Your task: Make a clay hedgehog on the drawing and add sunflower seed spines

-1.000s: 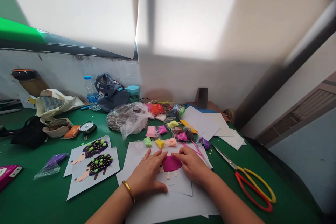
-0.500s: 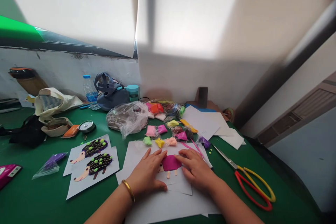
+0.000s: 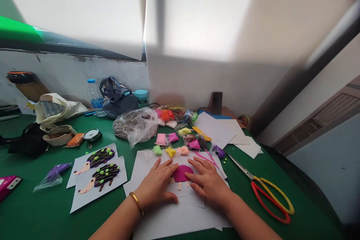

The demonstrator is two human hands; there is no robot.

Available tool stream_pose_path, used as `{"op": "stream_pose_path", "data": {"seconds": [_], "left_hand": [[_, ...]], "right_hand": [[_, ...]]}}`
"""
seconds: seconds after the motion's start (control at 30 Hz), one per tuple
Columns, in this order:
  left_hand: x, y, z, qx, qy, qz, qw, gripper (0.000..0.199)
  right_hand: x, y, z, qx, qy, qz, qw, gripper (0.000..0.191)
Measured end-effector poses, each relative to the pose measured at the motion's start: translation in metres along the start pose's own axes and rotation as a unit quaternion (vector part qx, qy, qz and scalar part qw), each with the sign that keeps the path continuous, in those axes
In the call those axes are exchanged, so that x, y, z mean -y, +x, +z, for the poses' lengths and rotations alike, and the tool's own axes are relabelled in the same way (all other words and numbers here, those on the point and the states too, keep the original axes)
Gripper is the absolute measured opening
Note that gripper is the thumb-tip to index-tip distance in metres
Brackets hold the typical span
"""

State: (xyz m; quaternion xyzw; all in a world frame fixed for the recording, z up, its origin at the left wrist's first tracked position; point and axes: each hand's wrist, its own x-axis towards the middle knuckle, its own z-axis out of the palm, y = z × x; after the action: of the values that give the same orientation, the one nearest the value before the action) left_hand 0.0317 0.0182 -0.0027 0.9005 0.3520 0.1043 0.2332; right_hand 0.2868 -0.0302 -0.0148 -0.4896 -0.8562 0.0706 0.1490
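Observation:
Between my hands a rounded magenta clay body (image 3: 182,173) with two short peach legs (image 3: 179,186) lies on a small sheet of paper (image 3: 194,199). My left hand (image 3: 159,182), with a gold bangle at the wrist, lies palm down on the paper, fingers apart. Its fingertips reach the left side of the body and cover most of the peach part there. To the right, my right hand (image 3: 207,180) has spread fingers, with fingertips at the body's right edge. Neither hand grasps anything. Under the small sheet are larger white sheets (image 3: 160,228).
Scissors (image 3: 249,175) with red and yellow handles lie right. Two clay hedgehog pictures (image 3: 98,178) lie left. Behind are green clay (image 3: 157,150), yellow clay (image 3: 170,152), peach clay (image 3: 183,150) and bagged colours. A plastic bag (image 3: 137,125) and blue handbag (image 3: 119,99) stand farther back.
My right hand's fingers have spread wider, with one fingertip now farther in over the magenta body's right edge. My left hand stays nearly the same. The view has shifted slightly.

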Motion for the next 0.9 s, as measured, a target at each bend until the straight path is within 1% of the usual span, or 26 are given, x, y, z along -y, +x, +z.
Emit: {"op": "stream_pose_path", "data": {"seconds": [0.13, 0.23, 0.33, 0.4, 0.53, 0.77, 0.9], "left_hand": [[0.001, 0.001, 0.001, 0.004, 0.005, -0.013, 1.000, 0.109], [0.001, 0.001, 0.002, 0.001, 0.002, -0.011, 1.000, 0.106], [0.002, 0.001, 0.003, -0.002, 0.002, -0.008, 1.000, 0.105], [0.003, 0.001, 0.005, -0.005, 0.003, -0.007, 1.000, 0.107], [0.006, 0.001, 0.006, -0.010, 0.006, -0.003, 1.000, 0.111], [0.003, 0.001, 0.003, 0.000, 0.014, -0.015, 1.000, 0.109], [0.002, 0.001, 0.003, -0.002, 0.015, -0.010, 1.000, 0.111]], "right_hand": [[0.006, 0.003, 0.003, 0.004, 0.006, -0.015, 1.000, 0.039], [0.009, 0.005, 0.007, 0.004, 0.010, -0.021, 1.000, 0.035], [0.011, 0.006, 0.009, -0.005, 0.010, -0.029, 1.000, 0.036], [0.011, 0.007, 0.009, -0.004, 0.014, -0.037, 0.999, 0.037], [0.012, 0.007, 0.010, 0.000, 0.014, -0.037, 0.999, 0.032], [0.014, 0.009, 0.011, 0.011, 0.012, -0.041, 0.999, 0.033], [0.016, 0.011, 0.011, 0.007, 0.010, -0.051, 0.999, 0.032]]}}
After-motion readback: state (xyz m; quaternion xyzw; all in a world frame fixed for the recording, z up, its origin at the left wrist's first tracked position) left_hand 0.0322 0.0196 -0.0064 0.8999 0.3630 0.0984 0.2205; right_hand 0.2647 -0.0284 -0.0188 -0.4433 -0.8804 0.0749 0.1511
